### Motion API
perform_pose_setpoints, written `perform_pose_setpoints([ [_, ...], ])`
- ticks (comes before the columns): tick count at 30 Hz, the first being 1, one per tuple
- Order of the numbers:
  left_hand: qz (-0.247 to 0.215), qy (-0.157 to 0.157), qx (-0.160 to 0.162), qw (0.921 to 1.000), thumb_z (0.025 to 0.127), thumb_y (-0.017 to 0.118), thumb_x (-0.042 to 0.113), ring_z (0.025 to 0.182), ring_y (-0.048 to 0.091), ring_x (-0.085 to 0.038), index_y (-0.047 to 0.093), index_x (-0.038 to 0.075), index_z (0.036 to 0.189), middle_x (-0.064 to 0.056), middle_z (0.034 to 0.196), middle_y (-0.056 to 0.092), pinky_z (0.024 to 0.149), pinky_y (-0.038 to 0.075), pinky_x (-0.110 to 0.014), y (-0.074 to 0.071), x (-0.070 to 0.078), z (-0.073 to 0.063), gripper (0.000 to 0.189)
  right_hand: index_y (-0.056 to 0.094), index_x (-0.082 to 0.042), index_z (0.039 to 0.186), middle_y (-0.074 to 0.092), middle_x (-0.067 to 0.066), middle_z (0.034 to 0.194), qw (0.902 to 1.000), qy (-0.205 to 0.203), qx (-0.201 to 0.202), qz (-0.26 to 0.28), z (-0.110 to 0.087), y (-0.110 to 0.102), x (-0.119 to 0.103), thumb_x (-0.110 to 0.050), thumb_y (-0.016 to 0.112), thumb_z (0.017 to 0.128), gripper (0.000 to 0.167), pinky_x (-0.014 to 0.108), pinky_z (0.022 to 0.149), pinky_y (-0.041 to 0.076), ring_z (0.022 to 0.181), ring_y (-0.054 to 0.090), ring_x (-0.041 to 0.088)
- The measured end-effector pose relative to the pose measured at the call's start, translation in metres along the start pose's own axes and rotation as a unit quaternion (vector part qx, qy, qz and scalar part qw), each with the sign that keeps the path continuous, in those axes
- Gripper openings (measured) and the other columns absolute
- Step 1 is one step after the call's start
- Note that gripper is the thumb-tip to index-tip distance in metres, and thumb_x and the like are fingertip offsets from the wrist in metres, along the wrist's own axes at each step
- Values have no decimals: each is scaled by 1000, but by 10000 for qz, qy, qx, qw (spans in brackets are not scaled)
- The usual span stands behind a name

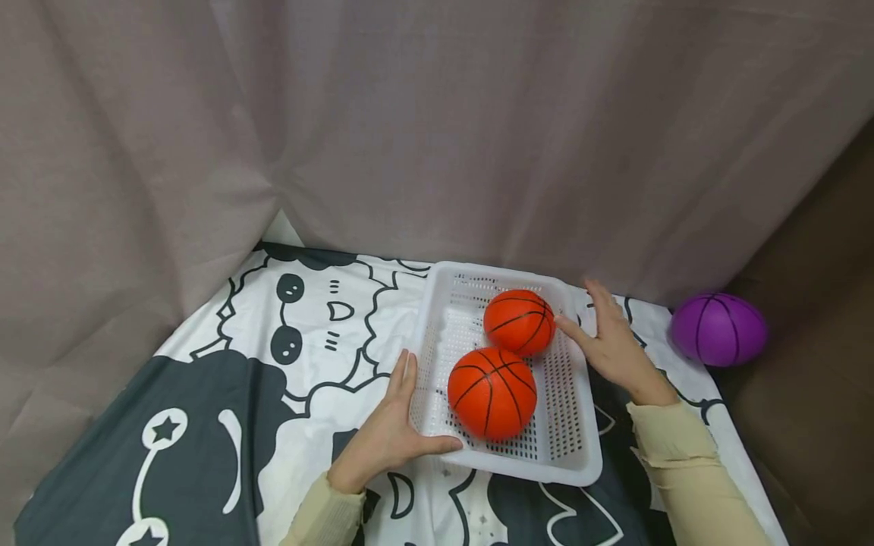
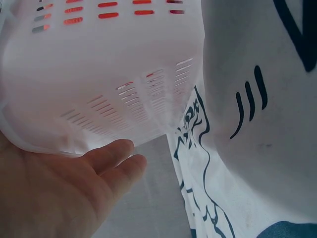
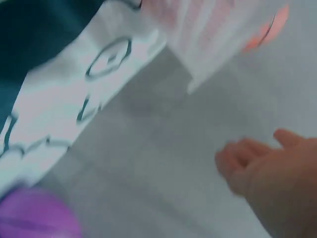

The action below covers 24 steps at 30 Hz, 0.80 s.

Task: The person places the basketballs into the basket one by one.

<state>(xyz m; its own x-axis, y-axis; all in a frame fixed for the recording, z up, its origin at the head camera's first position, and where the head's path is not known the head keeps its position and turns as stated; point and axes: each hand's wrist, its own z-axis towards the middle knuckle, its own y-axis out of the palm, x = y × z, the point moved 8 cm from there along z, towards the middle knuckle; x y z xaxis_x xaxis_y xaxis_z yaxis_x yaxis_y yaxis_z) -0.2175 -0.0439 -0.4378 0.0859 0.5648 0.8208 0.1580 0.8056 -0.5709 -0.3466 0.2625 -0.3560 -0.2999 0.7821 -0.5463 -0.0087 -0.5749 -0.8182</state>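
Observation:
A white perforated plastic basket [image 1: 563,462] stands on the patterned cloth. Inside it lie two orange toy basketballs, the nearer ball [image 1: 492,394] and the farther ball [image 1: 519,322], both marked with black lines. My left hand [image 1: 385,436] is at the basket's near left corner, its fingers straight along the outer wall and its thumb at the front rim. From the left wrist view, these fingers [image 2: 116,153] lie by the slotted side wall. Off the basket's right side, my right hand [image 1: 611,345] has its fingers extended and holds nothing; its thumb points toward the farther ball.
A purple ball [image 1: 720,330] with dark lines sits at the cloth's right edge. The black and white patterned cloth [image 1: 205,425] covers the table. Behind it hangs a grey-brown curtain [image 1: 437,136], close to the basket's far rim.

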Motion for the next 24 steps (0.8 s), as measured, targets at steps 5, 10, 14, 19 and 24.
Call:
perform_pose_setpoints([
  [5, 59, -24, 2, 10000, 59, 84, 64, 138, 32, -33, -1, 19, 157, 8, 161, -14, 104, 39, -49, 0, 0, 0, 137, 13, -3, 154, 0, 26, 158, 9876, 403, 1434, -487, -24, -57, 34, -44, 64, 90, 92, 71, 105, -4, 142, 0, 48],
  [10, 79, 48, 23, 10000, 59, 83, 64, 138, 33, -32, 0, 17, 157, 8, 161, -14, 105, 38, -46, 0, 1, 0, 137, 4, 4, 153, -17, 29, 155, 9662, 1575, 1764, -1027, -55, -99, 94, -52, 63, 87, 104, 71, 103, -6, 140, -16, 48],
  [14, 47, 49, 13, 10000, 59, 83, 66, 137, 34, -32, 1, 17, 157, 8, 161, -14, 105, 39, -46, -1, 2, -1, 137, -7, 12, 149, -30, 37, 147, 9562, 2236, 1175, -1479, -76, -106, 139, -63, 56, 87, 116, 76, 98, -7, 134, -24, 56],
  [19, 36, -2, -6, 10000, 59, 84, 64, 137, 33, -33, 0, 18, 157, 9, 161, -14, 104, 39, -48, -1, 2, -1, 137, -13, 16, 144, -33, 43, 140, 9496, 2511, 565, -1791, -95, -99, 174, -69, 50, 86, 121, 79, 95, -1, 130, -26, 61],
  [24, 27, 6, -8, 10000, 58, 83, 65, 138, 32, -33, -1, 18, 157, 8, 161, -14, 105, 37, -49, 0, 2, -1, 138, -15, 16, 144, -32, 45, 139, 9477, 2569, 394, -1851, -102, -93, 190, -69, 47, 88, 120, 81, 92, 3, 129, -24, 63],
])
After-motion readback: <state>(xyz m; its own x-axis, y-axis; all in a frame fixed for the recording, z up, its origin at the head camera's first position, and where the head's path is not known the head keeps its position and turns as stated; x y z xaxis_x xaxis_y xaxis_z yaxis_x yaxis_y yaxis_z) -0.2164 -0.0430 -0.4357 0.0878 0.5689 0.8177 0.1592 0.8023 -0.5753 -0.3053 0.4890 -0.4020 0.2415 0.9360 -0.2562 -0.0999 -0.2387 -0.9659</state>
